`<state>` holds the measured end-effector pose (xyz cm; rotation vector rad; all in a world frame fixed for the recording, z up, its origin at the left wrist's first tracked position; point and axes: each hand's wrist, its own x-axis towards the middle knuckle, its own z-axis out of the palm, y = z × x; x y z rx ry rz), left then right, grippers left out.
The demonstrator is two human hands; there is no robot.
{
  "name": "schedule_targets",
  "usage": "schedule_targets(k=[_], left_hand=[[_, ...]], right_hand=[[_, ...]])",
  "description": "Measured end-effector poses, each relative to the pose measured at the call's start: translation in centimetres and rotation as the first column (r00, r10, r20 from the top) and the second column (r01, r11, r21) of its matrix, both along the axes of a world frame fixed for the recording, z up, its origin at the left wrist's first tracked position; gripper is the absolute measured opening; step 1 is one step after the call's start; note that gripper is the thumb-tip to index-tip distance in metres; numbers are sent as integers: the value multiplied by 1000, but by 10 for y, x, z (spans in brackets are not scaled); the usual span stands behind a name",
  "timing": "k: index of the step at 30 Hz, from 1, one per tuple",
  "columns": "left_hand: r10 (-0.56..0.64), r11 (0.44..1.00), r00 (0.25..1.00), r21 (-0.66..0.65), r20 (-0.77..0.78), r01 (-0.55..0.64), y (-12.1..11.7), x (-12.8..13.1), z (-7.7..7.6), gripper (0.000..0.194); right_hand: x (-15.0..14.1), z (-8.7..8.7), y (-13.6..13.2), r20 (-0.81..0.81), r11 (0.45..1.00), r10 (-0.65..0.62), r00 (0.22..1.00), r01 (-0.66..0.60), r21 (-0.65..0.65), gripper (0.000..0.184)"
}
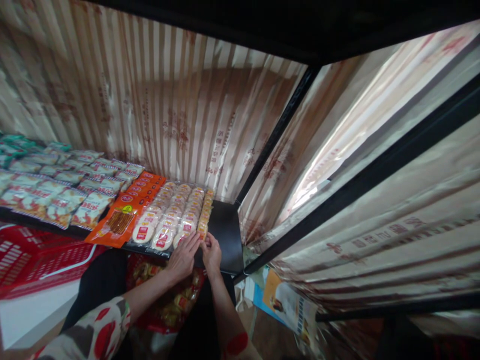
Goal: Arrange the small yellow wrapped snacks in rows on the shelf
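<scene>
While a red basket (45,257) is sitting low at the far left, green packets (17,145) and white packets (90,211) are lying in close rows on the black shelf (225,232), probably laid so that the printed fronts are facing the near edge. Next along, an orange packet (125,212) is lying flat, perhaps dividing one kind from another. Round packs (163,222) are following in overlapping rows, likely for saving room while showing the front labels; below, a red bag (180,302) is holding wrapped items. The left hand (182,256) is laying its fingers over the near ends of the third row and the narrow row (204,215), apparently steadying them. That narrow row is lying rightmost, beside its neighbour, its long axis running front to back, near end pointing at the person, far end leaning slightly right towards the curtain (176,115). Close beside the left, the right hand (212,252) is curling thumb and fingers at that near end, presumably keeping it aligned; whether either hand is clamping, I cannot tell. Farther right, a black post (277,136) is rising at the shelf's corner, and a printed item (277,295) is lying low
</scene>
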<state>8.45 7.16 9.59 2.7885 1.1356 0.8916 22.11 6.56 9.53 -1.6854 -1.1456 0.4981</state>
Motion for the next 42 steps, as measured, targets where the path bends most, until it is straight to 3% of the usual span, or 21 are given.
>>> schedule_targets(k=[8, 16, 25, 30, 36, 42], left_hand=[[0, 995, 998, 100, -60, 6, 3, -3, -13, 58], [2, 985, 1000, 173, -21, 2, 8, 0, -7, 55], [25, 974, 998, 228, -63, -10, 9, -4, -23, 55], [33, 976, 997, 215, -63, -19, 8, -4, -21, 57], [31, 974, 999, 226, -39, -21, 9, -4, -20, 53], [63, 974, 997, 221, -45, -51, 10, -2, -32, 54]], right_hand=[[4, -7, 5, -4, 1000, 6, 1000, -6, 26, 38], [3, -4, 2, 9, 1000, 17, 1000, -18, 17, 37], [9, -6, 0, -24, 1000, 27, 999, -27, 13, 46], [15, 0, 17, -77, 997, -61, 995, 64, 39, 62], [1, -5, 43, -127, 1000, -6, 992, 7, 10, 75], [-15, -5, 45, -90, 1000, 12, 996, -11, 12, 73]])
